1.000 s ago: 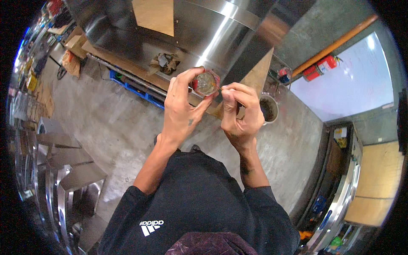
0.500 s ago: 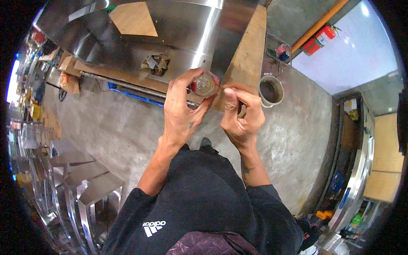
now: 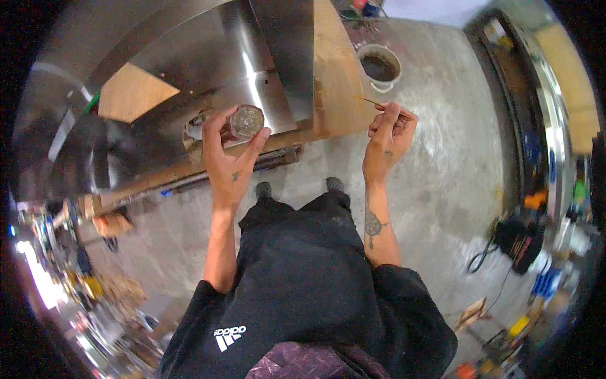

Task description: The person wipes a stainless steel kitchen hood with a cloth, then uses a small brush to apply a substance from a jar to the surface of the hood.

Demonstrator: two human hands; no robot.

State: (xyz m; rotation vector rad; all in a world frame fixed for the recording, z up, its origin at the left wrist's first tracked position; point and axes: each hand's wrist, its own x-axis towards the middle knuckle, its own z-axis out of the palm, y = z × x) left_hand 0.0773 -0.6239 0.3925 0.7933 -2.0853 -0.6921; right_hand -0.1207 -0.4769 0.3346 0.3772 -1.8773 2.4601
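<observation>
My left hand (image 3: 227,155) is wrapped round a small clear round container (image 3: 247,120), held over the near edge of the shiny metal sheet (image 3: 218,72). Its round end faces up; I cannot make out what is inside. Off to the right, my right hand (image 3: 389,136) pinches a thin yellowish stick (image 3: 367,100) between thumb and fingers. The stick points up and left, over the wooden board's right edge, apart from the container. A crumpled rag (image 3: 192,136) lies partly hidden behind my left hand.
A tan angular panel piece (image 3: 136,93) lies on the metal at the left. The wooden board (image 3: 341,76) runs along the metal's right side. A pale bucket (image 3: 380,66) with dark contents stands on the concrete floor (image 3: 442,126) beyond my right hand. Black bag (image 3: 519,243) at right.
My hands have moved apart: the right one has drawn the stick away from the container to the right, while the left has shifted left with the container. The view has also turned.
</observation>
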